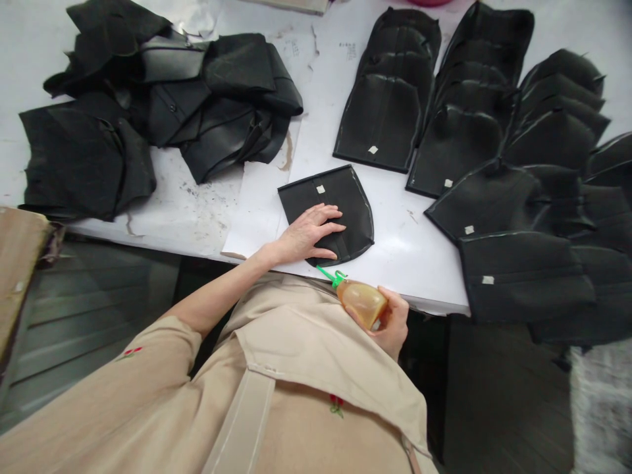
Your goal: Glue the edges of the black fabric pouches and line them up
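The piece [355,210] is black and lies flat on the table [399,257] near its front edge, partly covered. One end is straight, with a small pale tag [320,189] beside it; the opposite outline is curved, with a shiny line along part of it. The bottle [363,303] is rounded and amber (see-through enough to look cloudy), held tilted, its green nozzle [327,274] aimed at the piece's near end, contact unclear.

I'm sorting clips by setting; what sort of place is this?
Probably a workshop handling leather-like pieces: a squeeze bottle in the right hand, overlapping rows of similar black pieces, and a heap of black material.
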`<state>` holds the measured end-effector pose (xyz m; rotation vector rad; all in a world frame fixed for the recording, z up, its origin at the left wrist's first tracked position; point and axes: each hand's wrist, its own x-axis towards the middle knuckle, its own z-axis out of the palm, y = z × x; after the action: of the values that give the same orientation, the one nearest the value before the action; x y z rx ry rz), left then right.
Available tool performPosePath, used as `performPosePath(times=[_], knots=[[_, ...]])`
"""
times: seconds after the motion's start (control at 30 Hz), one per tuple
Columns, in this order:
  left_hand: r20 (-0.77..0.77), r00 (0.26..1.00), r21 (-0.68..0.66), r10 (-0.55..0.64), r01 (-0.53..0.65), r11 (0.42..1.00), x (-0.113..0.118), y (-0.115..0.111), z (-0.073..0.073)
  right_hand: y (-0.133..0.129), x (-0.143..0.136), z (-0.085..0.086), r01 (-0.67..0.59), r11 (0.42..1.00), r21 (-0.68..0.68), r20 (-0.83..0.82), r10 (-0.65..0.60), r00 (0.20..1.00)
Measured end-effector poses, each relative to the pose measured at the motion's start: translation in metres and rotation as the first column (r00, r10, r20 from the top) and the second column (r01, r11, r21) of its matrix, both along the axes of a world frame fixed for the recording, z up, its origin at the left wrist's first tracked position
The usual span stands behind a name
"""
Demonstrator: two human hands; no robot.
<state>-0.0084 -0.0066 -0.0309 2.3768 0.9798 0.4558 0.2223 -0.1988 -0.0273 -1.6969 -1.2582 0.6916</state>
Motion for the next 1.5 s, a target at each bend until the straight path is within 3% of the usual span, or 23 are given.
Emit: performPosePath(times=[0.2, 0.47, 0.67, 0.8, 0.97, 1.03, 1.1, 1.17, 1.23, 1.33, 1.5], knots=[[0.003, 1.000, -0.015, 0.006, -0.006, 1.000, 0.001, 0.000, 0.002, 0.001, -0.003, 0.000, 0.047, 0.997, -0.062, -0.071, -0.051, 0.996], [0.029, 1.000, -0.004, 0.007, -0.006, 1.000, 0.001, -0.001, 0.000, 0.008, -0.007, -0.004, 0.077, 0.997, -0.012, -0.127, -0.078, 0.989], [0.021, 1.000, -0.002, 0.012, -0.012, 1.000, -0.002, 0.000, 0.000, 0.012, -0.001, 0.007, 0.062, 0.987, -0.146, -0.236, -0.096, 0.967], [0.001, 0.998, 0.001, 0.057, -0.057, 0.998, 0.007, -0.005, 0.002, 0.015, 0.009, 0.022, 0.127, 0.963, -0.239, -0.409, -0.218, 0.886], [-0.129, 0.964, 0.051, 0.231, -0.227, 0.973, 0.036, -0.010, 0.012, 0.015, 0.027, 0.030, 0.247, 0.924, -0.293, -0.616, -0.380, 0.690], [-0.169, 0.965, 0.030, 0.199, -0.197, 0.980, 0.039, -0.006, 0.017, 0.013, 0.036, 0.028, 0.286, 0.920, -0.268, -0.651, -0.391, 0.651], [-0.189, 0.980, -0.022, 0.055, -0.060, 0.998, 0.032, 0.002, 0.022, 0.010, 0.045, 0.025, 0.328, 0.915, -0.232, -0.669, -0.396, 0.629], [-0.198, 0.975, -0.057, -0.101, 0.091, 0.994, 0.022, 0.010, 0.027, 0.009, 0.052, 0.021, 0.363, 0.910, -0.198, -0.671, -0.396, 0.627], [-0.223, 0.960, -0.049, -0.166, 0.160, 0.986, 0.014, 0.015, 0.030, 0.009, 0.055, 0.019, 0.383, 0.906, -0.178, -0.650, -0.401, 0.645], [-0.282, 0.953, 0.027, -0.106, 0.119, 0.993, 0.019, 0.012, 0.031, 0.010, 0.053, 0.019, 0.403, 0.901, -0.162, -0.606, -0.413, 0.680], [-0.323, 0.941, 0.172, 0.101, -0.046, 0.984, 0.054, -0.004, 0.025, 0.010, 0.047, 0.023, 0.463, 0.883, -0.076, -0.537, -0.428, 0.727]])
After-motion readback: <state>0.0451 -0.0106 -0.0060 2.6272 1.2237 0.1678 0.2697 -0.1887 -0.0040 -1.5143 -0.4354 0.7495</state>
